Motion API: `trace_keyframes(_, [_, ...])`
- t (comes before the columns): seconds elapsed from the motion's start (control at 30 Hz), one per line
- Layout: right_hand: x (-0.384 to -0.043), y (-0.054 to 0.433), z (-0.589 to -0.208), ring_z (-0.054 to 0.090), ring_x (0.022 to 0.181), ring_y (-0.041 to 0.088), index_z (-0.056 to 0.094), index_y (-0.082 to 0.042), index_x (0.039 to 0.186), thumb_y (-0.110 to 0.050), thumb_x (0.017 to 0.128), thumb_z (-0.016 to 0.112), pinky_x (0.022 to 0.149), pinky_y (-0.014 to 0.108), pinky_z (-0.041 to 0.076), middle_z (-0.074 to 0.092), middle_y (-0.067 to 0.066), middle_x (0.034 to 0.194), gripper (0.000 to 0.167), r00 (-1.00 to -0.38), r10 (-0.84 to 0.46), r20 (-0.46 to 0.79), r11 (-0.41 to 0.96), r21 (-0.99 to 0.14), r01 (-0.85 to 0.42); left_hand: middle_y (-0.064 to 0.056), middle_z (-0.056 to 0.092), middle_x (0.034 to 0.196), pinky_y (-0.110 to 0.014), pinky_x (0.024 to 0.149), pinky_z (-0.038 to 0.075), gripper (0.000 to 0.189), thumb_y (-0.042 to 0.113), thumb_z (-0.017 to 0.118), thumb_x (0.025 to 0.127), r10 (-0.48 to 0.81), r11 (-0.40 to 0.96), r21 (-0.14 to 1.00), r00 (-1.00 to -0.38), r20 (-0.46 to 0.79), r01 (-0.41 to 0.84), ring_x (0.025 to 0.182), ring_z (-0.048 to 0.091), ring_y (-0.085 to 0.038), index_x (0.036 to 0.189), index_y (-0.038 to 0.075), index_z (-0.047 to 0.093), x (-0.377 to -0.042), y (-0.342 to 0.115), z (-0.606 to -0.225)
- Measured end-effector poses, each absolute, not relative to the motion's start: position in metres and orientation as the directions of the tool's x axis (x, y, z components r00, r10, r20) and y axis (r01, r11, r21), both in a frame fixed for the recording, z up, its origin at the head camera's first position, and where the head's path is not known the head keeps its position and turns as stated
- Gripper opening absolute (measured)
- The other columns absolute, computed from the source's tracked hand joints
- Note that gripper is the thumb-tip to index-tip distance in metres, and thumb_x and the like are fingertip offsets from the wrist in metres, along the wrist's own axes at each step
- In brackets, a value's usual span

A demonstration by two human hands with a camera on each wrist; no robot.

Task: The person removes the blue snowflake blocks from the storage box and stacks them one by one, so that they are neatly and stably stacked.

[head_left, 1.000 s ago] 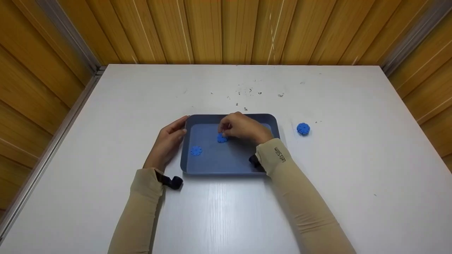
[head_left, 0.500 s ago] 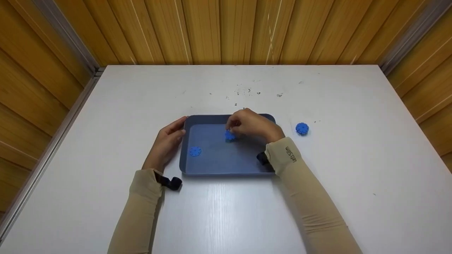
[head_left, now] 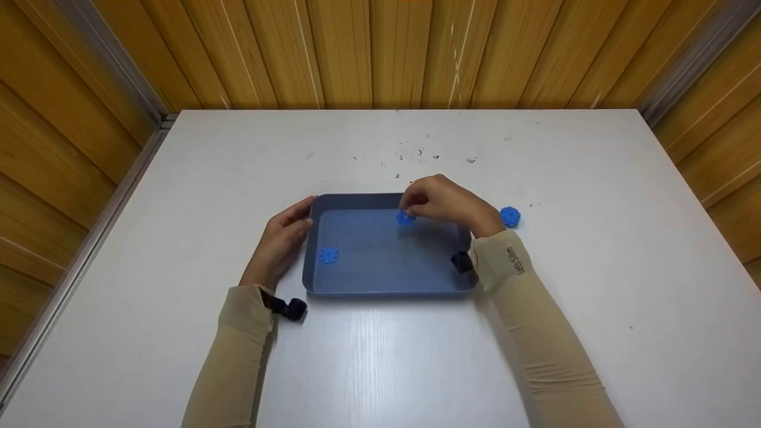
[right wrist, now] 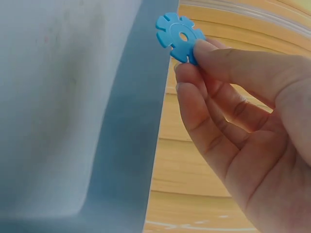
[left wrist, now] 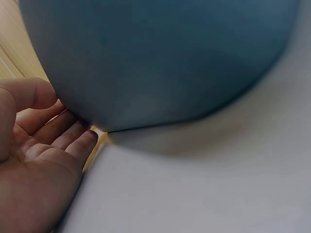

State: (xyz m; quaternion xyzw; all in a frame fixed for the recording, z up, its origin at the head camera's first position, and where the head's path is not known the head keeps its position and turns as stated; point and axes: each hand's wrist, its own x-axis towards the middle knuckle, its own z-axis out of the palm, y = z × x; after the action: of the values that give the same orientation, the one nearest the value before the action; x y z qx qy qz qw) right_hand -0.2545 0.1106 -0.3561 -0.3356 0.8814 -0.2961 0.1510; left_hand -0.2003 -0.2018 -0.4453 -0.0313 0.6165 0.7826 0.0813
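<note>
Between thumb and fingertips, my right hand (head_left: pixel 449 202) pinches a blue notched plastic disc (head_left: pixel 405 218) above the back part of the blue-grey tray (head_left: pixel 380 293). The right wrist view shows the disc (right wrist: pixel 175 36) with slots round its edge and a hole in its centre. A second blue notched disc (head_left: pixel 329 255) lies flat in the tray's left side. My left hand (head_left: pixel 282 241) rests against the outside of the tray's left wall, near its back corner. In the left wrist view, the left fingers (left wrist: pixel 73 133) touch that outer wall, loosely bent.
Right of the tray, a small pile of blue notched discs (head_left: pixel 510 217) lies on the white table (head_left: pixel 594 297), partly beside the right wrist. Yellow wood-slat walls (head_left: pixel 380 53) stand behind and at both sides. Dark marks spot the table behind the tray.
My right hand has moved right and back over the tray, carrying the pinched disc with it. My left hand, the tray and the disc lying in it have stayed in place.
</note>
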Motion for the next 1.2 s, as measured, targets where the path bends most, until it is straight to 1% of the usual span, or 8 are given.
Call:
trace_keyframes(0.2, [-0.253,0.125,-0.353,0.063,0.088,0.020,0.072,-0.005,0.101,-0.010,0.090,0.066,0.079,0.033,0.052,0.070,0.009,0.102,0.014,-0.756,-0.653,-0.052,0.615,-0.618,-0.490,-0.006,0.035,0.155,-0.029,0.117,0.029,0.055,-0.004,0.048,0.093,0.091,-0.234,0.957,-0.984,-0.153,-0.170,0.144,0.031,-0.016,0.146,0.007,0.040,-0.201,-0.202,-0.445])
trace_keyframes(0.4, [-0.254,0.138,-0.353,0.061,0.088,0.019,0.073,-0.008,0.103,-0.011,0.089,0.066,0.075,0.030,0.049,0.071,0.007,0.102,0.015,-0.798,-0.601,-0.051,0.630,-0.645,-0.433,-0.006,0.036,0.154,-0.028,0.117,0.028,0.054,-0.004,0.049,0.093,0.086,-0.234,0.957,-0.984,-0.155,-0.171,0.144,0.031,-0.016,0.146,0.008,0.040,-0.201,-0.202,-0.446])
trace_keyframes(0.63, [-0.253,0.155,-0.354,0.062,0.094,0.021,0.072,-0.007,0.106,-0.008,0.090,0.065,0.078,0.032,0.052,0.070,0.010,0.105,0.017,-0.826,-0.562,-0.042,0.630,-0.669,-0.395,-0.005,0.038,0.153,-0.029,0.117,0.029,0.054,-0.004,0.049,0.093,0.076,-0.227,0.958,-0.984,-0.161,-0.174,0.143,0.033,-0.015,0.145,0.009,0.042,-0.201,-0.202,-0.447])
trace_keyframes(0.8, [-0.252,0.167,-0.353,0.062,0.093,0.020,0.072,-0.010,0.106,-0.009,0.089,0.066,0.079,0.031,0.052,0.070,0.007,0.106,0.018,-0.855,-0.516,-0.054,0.632,-0.698,-0.337,-0.005,0.038,0.153,-0.028,0.117,0.029,0.053,-0.004,0.049,0.093,0.071,-0.228,0.958,-0.985,-0.159,-0.171,0.143,0.032,-0.014,0.144,0.009,0.043,-0.201,-0.202,-0.447])
trace_keyframes(0.87, [-0.251,0.171,-0.353,0.061,0.092,0.019,0.073,-0.011,0.106,-0.011,0.089,0.067,0.079,0.029,0.051,0.071,0.005,0.104,0.018,-0.860,-0.508,-0.048,0.634,-0.696,-0.336,-0.006,0.038,0.153,-0.028,0.117,0.029,0.054,-0.004,0.049,0.093,0.072,-0.234,0.958,-0.985,-0.154,-0.167,0.143,0.032,-0.015,0.145,0.008,0.042,-0.201,-0.202,-0.447])
trace_keyframes(1.03, [-0.251,0.182,-0.355,0.062,0.090,0.018,0.072,-0.010,0.107,-0.012,0.089,0.067,0.078,0.027,0.050,0.071,0.007,0.103,0.018,-0.855,-0.518,-0.015,0.643,-0.666,-0.377,-0.007,0.037,0.154,-0.030,0.117,0.028,0.055,-0.005,0.048,0.092,0.077,-0.221,0.962,-0.986,-0.145,-0.159,0.143,0.033,-0.016,0.145,0.006,0.041,-0.201,-0.202,-0.447])
trace_keyframes(1.2, [-0.252,0.192,-0.359,0.062,0.088,0.019,0.073,-0.009,0.107,-0.013,0.089,0.067,0.073,0.021,0.049,0.071,0.010,0.103,0.019,-0.868,-0.497,-0.006,0.655,-0.659,-0.370,-0.006,0.039,0.152,-0.029,0.116,0.030,0.054,-0.004,0.049,0.092,0.071,-0.218,0.962,-0.986,-0.151,-0.163,0.142,0.034,-0.015,0.145,0.007,0.042,-0.201,-0.202,-0.447])
